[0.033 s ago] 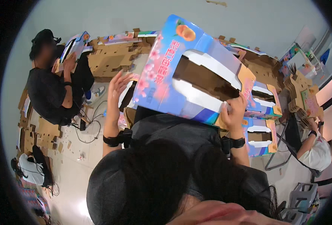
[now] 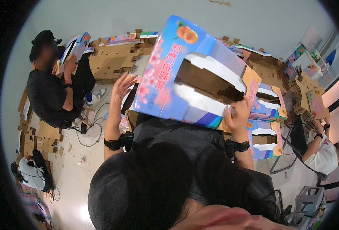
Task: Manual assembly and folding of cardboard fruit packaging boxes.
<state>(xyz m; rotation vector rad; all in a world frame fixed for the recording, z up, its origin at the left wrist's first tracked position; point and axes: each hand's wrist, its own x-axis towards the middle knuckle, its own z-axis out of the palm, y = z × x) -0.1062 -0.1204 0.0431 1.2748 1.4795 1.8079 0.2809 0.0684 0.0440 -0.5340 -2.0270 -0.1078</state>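
Observation:
A blue and pink printed cardboard box [image 2: 163,92] with a peach picture is tilted in front of my chest. White flaps [image 2: 200,97] line the long opening in its upper face, and brown cardboard shows inside. My right hand [image 2: 237,115] is closed on the box's near right edge, by the orange end, with the thumb over the rim. Beside the box's left end, my left hand [image 2: 122,87] is raised with its fingers stretched out. It holds nothing, and whether a fingertip touches the box I cannot tell.
Two similar boxes [image 2: 268,96] are stacked at my right. Flat brown cardboard [image 2: 112,61] is piled against the wall, with more stacked sheets [image 2: 301,94] at far right. A person [image 2: 56,92] at left handles another box; another person [image 2: 322,153] sits at right. Cables [image 2: 94,132] lie on the floor.
The box has shifted very slightly to the left. My left hand has moved a little with it, its fingers still apart, and my right hand keeps its grip.

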